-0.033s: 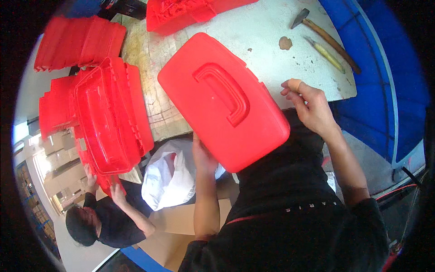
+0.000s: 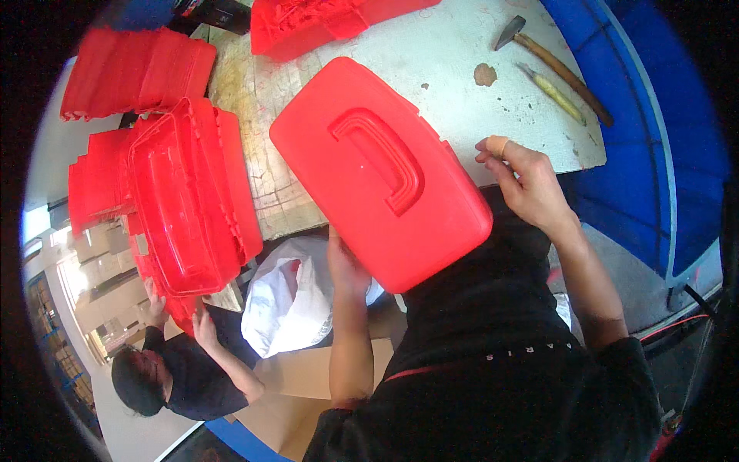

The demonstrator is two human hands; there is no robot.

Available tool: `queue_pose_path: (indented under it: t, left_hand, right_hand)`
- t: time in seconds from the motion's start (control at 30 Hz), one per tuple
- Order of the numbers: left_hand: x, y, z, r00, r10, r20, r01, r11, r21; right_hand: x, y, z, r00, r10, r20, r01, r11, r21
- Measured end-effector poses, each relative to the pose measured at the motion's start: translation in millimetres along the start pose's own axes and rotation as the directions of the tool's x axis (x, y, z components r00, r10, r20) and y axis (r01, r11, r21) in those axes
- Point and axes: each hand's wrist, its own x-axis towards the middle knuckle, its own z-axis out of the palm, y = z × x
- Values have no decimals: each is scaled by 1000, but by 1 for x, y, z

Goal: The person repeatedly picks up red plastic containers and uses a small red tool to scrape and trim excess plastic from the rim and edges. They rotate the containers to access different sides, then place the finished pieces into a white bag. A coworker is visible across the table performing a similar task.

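A red plastic toolbox lid [image 2: 339,185] with a folded carry handle [image 2: 381,158] is tilted in front of my body, over the table's near edge. Whether a box body sits beneath it is hidden. My left hand [image 2: 348,266] holds its lower left edge, the fingers out of sight underneath. To the right of the lid, apart from it, is my right hand [image 2: 531,181]. Its fingers are loosely bent, with a tan band round one finger and nothing visible between them.
A hammer [image 2: 554,61] and a yellow-handled knife [image 2: 553,94] lie on the worn table [image 2: 454,46] at the far right. Stacked red plastic parts [image 2: 138,73] and a box [image 2: 173,208] stand left. Near the white sack [image 2: 285,308], a co-worker [image 2: 204,377] handles a red part.
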Motion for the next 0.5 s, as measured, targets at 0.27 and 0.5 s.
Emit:
queue_pose_path:
  t: [0.27,0.5]
  left_hand:
    - [-34,39,42,877,475,-72,-440,855,273]
    - [-119,125,128,487,645,590,-583,-263,769]
  right_hand:
    - [6,19,-35,972,157,-176,-155,988,24]
    - [29,62,-63,955,19,-297,-220,716,-663]
